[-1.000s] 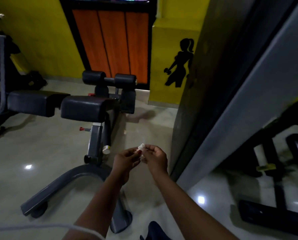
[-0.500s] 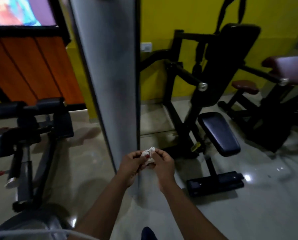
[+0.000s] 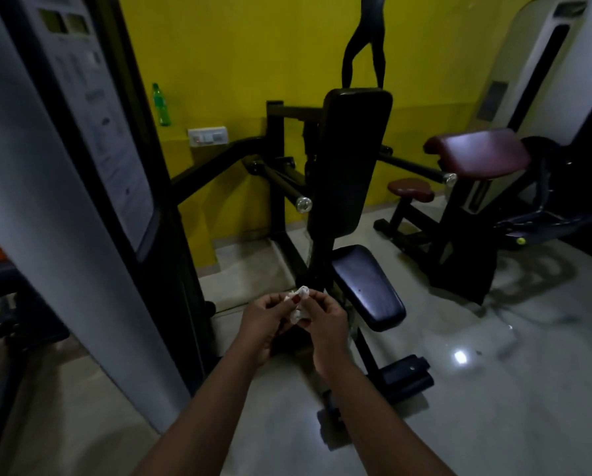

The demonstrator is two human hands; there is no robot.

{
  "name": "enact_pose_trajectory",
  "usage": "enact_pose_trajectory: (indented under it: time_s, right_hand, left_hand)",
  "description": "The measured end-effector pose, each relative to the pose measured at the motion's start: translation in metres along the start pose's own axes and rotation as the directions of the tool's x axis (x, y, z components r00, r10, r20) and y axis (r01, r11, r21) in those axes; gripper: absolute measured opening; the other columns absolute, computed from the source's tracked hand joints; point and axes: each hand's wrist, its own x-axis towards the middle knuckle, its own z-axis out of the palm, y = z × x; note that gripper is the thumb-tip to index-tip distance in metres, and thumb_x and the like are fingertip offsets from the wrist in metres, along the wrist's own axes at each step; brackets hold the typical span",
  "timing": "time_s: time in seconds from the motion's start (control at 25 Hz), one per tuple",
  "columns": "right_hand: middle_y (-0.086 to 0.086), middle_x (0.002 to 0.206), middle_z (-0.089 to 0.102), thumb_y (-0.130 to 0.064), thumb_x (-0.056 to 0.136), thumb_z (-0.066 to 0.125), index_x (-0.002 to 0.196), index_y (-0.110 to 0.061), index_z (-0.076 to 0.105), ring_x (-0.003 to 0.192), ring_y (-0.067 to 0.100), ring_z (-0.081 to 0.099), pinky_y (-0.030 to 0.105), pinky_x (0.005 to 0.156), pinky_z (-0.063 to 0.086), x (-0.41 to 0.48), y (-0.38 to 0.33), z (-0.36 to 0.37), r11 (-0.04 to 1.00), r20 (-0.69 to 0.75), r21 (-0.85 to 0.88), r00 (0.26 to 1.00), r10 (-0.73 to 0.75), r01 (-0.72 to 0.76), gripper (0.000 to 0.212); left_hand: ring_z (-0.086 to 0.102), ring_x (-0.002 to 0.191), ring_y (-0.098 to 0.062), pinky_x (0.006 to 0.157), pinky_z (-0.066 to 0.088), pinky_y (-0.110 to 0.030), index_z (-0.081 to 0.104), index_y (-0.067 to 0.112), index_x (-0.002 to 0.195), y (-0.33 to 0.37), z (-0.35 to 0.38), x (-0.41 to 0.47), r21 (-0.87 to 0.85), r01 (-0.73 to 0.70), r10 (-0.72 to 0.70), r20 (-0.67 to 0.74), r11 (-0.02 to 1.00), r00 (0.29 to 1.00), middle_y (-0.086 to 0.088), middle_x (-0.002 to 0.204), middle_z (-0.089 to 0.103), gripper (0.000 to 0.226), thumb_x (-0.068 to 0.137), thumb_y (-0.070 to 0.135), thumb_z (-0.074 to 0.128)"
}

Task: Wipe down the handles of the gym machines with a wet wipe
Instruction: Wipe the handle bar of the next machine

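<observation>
While left hand and right hand pinch wet wipe, bare floor lies right of seat.

The room is dim and underexposed, with dark gym machines reading almost as silhouettes against the yellow wall. A small bright glare spot sits on the glossy floor at lower right, which also carries soft reflections and shadows. The grey column at left is smeared with motion blur. Wide-angle distortion bends lines near the frame edges, and corners darken.
</observation>
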Motion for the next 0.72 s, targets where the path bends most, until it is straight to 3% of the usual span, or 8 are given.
enact_pose_trajectory:
  time_s: [0.08,0.24,0.52,0.6,0.72]
  right_hand:
    - [0.017,0.094,0.073,-0.014,0.09,0.067,0.103,0.001,0.066,0.082,0.024,0.069,0.037,0.073,0.055,0.026,-0.012,-0.002,0.999,0.022,0.029,1.0,-0.015,0.014,0.019]
    - [0.019,0.096,0.072,-0.013,0.09,0.066,0.105,0.002,0.065,0.087,0.028,0.068,0.04,0.076,0.055,0.091,-0.03,0.004,0.999,0.007,0.04,1.0,-0.027,0.027,0.021]
    - [0.027,0.101,0.068,-0.01,0.091,0.063,0.108,0.006,0.063,0.087,0.036,0.065,0.052,0.086,0.051,0.219,-0.054,0.03,0.999,0.006,0.038,0.999,-0.039,0.038,0.023]
    - [0.024,0.101,0.069,-0.012,0.091,0.063,0.107,0.002,0.064,0.091,0.039,0.066,0.052,0.086,0.051,0.25,-0.059,0.038,0.998,0.003,-0.004,0.998,-0.063,0.063,0.021]
    - [0.008,0.096,0.072,-0.02,0.09,0.066,0.101,-0.012,0.068,0.091,0.023,0.069,0.048,0.086,0.055,0.285,-0.064,0.048,0.975,0.003,-0.153,0.987,-0.163,0.162,0.014]
  left_hand:
    - [0.069,0.067,-0.012,0.056,0.054,-0.021,0.067,0.001,0.101,0.013,0.016,0.021,0.026,-0.043,0.043,-0.006,0.999,0.999,-0.011,0.084,0.072,0.018,0.086,0.011,0.069]
    - [0.068,0.075,-0.017,0.062,0.055,-0.024,0.067,0.001,0.104,0.036,0.038,0.081,0.059,-0.098,0.098,0.004,0.993,0.995,-0.014,0.092,0.072,0.023,0.084,0.01,0.071]
    - [0.068,0.064,-0.01,0.054,0.052,-0.02,0.068,0.006,0.095,0.082,0.067,0.205,0.018,-0.092,0.092,0.01,0.996,0.996,-0.009,0.084,0.07,0.013,0.083,0.007,0.072]
    - [0.067,0.064,-0.009,0.055,0.053,-0.02,0.068,0.006,0.094,0.095,0.071,0.237,0.036,-0.113,0.113,-0.003,0.993,0.994,-0.008,0.083,0.07,0.013,0.083,0.006,0.072]
    - [0.067,0.073,-0.012,0.061,0.053,-0.022,0.068,0.007,0.099,0.107,0.074,0.271,0.105,-0.162,0.165,-0.025,0.981,0.986,-0.008,0.088,0.071,0.016,0.083,0.008,0.072]
